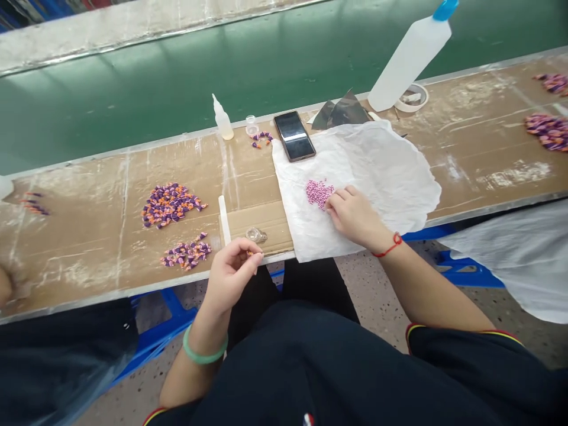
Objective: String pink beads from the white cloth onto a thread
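Observation:
Near the table's front edge, my left hand [231,273] is closed in a pinch on a small orange piece [250,253], mostly hidden by the fingers. Just beyond it a small clear glass dish [256,235] rests on a cardboard piece [277,220]. My right hand [355,216] has its fingers drawn together at the edge of a pile of tiny pink beads [318,193]; whether a bead is between the fingertips is hidden. Those beads lie on a white cloth [310,239]. Left of my left hand are a purple-and-pink pile [186,254] and a purple-and-orange pile [171,204] of small pieces.
A white stick [224,219] lies beside the cardboard. Farther back stand a dropper bottle [223,121], a phone [295,136], dark sheets [341,112], a large white bottle [410,59] and a tape roll [412,98]. More pieces [550,131] lie at far right. Someone's arm [4,287] shows at far left.

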Action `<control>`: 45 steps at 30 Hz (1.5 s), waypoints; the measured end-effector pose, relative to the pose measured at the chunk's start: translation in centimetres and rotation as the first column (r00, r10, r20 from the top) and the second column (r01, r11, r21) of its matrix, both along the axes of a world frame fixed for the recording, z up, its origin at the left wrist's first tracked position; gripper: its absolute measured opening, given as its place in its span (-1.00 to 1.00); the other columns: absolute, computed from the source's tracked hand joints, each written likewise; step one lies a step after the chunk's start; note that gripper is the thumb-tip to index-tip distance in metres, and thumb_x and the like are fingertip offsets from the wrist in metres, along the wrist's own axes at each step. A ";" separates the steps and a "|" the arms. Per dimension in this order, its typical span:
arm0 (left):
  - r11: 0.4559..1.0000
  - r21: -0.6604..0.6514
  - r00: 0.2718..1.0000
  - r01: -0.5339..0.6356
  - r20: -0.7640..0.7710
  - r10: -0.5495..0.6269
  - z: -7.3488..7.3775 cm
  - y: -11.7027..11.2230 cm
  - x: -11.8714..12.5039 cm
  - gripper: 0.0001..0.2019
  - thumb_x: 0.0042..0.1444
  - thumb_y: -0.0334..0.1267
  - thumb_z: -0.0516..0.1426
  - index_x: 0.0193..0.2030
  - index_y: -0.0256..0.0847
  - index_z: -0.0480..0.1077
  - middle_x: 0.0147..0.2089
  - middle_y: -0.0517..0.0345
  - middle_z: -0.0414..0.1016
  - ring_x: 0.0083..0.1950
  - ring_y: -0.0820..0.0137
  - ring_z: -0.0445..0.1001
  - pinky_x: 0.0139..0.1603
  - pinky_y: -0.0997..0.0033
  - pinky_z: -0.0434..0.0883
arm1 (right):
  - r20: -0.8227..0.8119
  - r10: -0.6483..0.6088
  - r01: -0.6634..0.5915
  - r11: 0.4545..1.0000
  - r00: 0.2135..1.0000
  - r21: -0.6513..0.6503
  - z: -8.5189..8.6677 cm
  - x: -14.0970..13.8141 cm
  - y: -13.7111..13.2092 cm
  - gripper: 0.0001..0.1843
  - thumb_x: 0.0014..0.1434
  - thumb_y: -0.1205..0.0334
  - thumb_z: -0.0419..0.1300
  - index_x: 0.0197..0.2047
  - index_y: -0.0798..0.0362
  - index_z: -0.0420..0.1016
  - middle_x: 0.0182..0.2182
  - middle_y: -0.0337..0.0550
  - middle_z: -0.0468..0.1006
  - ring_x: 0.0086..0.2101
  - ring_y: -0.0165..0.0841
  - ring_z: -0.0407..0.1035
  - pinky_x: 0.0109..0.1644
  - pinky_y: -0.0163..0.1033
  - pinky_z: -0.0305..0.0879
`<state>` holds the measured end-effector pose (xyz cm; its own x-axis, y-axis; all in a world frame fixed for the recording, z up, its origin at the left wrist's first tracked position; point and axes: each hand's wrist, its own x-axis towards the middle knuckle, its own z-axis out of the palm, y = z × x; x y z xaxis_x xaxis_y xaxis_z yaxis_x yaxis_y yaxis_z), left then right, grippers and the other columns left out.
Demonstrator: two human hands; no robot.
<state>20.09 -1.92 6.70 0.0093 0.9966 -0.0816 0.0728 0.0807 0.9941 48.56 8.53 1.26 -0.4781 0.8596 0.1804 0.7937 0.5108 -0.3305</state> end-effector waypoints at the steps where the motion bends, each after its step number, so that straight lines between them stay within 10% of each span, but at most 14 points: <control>1: 1.000 0.001 1.000 -0.008 0.025 0.008 -0.1 0.1 0.5 -0.74 0.08 -0.09 0.31 -0.42 -0.21 0.43 -0.55 0.25 0.37 -0.58 0.54 0.28 -0.53 0.51 0.30 | -0.130 -0.001 -0.006 0.998 0.992 -0.058 0.5 -0.3 -0.5 -0.86 0.25 0.39 0.06 -0.36 0.04 0.32 -0.34 0.04 0.43 -0.24 -0.11 0.26 -0.08 0.05 0.23; 5: 1.000 -0.009 0.991 0.015 0.135 -0.014 -0.1 0.4 3.0 -0.67 0.13 0.00 0.28 -0.46 -0.21 0.42 -0.59 0.26 0.35 -0.63 0.57 0.21 -0.57 0.51 0.25 | -0.673 -0.053 -0.239 0.911 0.737 -0.335 3.2 -3.0 -3.6 -0.82 0.39 0.15 0.06 -0.27 -0.02 0.26 -0.37 -0.19 0.32 -0.35 -0.29 0.24 -0.24 -0.15 0.27; 10: 0.996 0.037 0.966 0.081 0.245 -0.087 0.2 0.5 4.9 -0.66 0.10 -0.01 0.31 -0.09 -0.19 0.56 -0.52 0.28 0.40 -0.62 0.59 0.22 -0.57 0.52 0.26 | -0.870 -0.076 -0.299 0.921 0.488 -0.248 5.0 -7.1 -6.5 -0.73 0.39 0.00 0.12 -0.28 -0.04 0.27 -0.34 -0.18 0.32 -0.31 -0.29 0.26 -0.22 -0.15 0.29; 16: 0.984 -0.024 0.905 0.178 0.397 -0.155 0.3 -0.3 4.6 -0.54 0.06 -0.01 0.34 0.06 -0.18 0.57 -0.54 0.30 0.39 -0.62 0.60 0.21 -0.61 0.53 0.22 | -0.844 0.078 -0.102 0.994 0.530 0.028 4.5 -8.6 -7.1 -0.93 0.36 0.26 0.11 -0.22 -0.06 0.30 -0.30 -0.17 0.31 -0.24 -0.25 0.30 -0.17 -0.08 0.30; 25: 0.923 -0.276 0.796 0.268 0.602 -0.052 1.5 0.0 4.2 -0.62 -0.17 -0.07 0.46 -0.24 -0.24 0.59 -0.63 0.35 0.31 -0.67 0.67 0.11 -0.63 0.55 0.10 | -0.573 0.316 -0.097 0.920 0.756 0.379 5.7 -7.0 -6.3 -0.79 0.29 0.34 0.17 -0.22 -0.21 0.55 -0.08 -0.12 0.49 0.02 -0.09 0.38 0.02 0.14 0.39; 30: 0.949 -0.235 0.845 0.210 0.532 -0.055 1.3 0.0 4.4 -0.66 -0.14 -0.01 0.43 -0.37 -0.24 0.56 -0.59 0.28 0.36 -0.63 0.63 0.14 -0.62 0.53 0.08 | -0.775 0.153 -0.120 0.988 0.613 0.100 5.7 -8.0 -7.8 -0.86 0.35 0.22 0.14 -0.28 -0.10 0.47 -0.05 -0.05 0.50 0.07 -0.08 0.40 0.03 0.11 0.46; 38: 0.994 0.104 0.994 -0.027 0.111 0.015 0.8 -0.5 4.1 -0.75 0.16 -0.04 0.26 -0.35 -0.20 0.51 -0.48 0.17 0.47 -0.51 0.48 0.33 -0.48 0.43 0.29 | -0.951 -0.197 -0.234 0.939 0.239 -0.253 4.3 -10.8 -9.3 -0.93 0.29 0.20 0.26 -0.26 -0.06 0.51 -0.17 -0.13 0.39 -0.12 -0.26 0.40 -0.14 -0.16 0.47; 45: 0.962 0.273 0.988 -0.005 -0.148 0.047 1.3 -0.6 3.8 -0.83 0.19 -0.26 0.15 -0.43 -0.19 0.44 -0.49 0.17 0.48 -0.50 0.45 0.35 -0.47 0.44 0.31 | -0.913 -0.116 -0.233 0.947 0.392 -0.221 5.3 -9.8 -8.6 -0.94 0.29 0.28 0.19 -0.20 -0.04 0.50 -0.26 -0.17 0.46 -0.25 -0.31 0.40 -0.16 -0.17 0.39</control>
<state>23.90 -2.54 8.02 -0.0084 0.9812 0.1927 0.2256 -0.1859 0.9563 38.80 -0.09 6.52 -0.2271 0.9237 0.3086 -0.1022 0.2925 -0.9508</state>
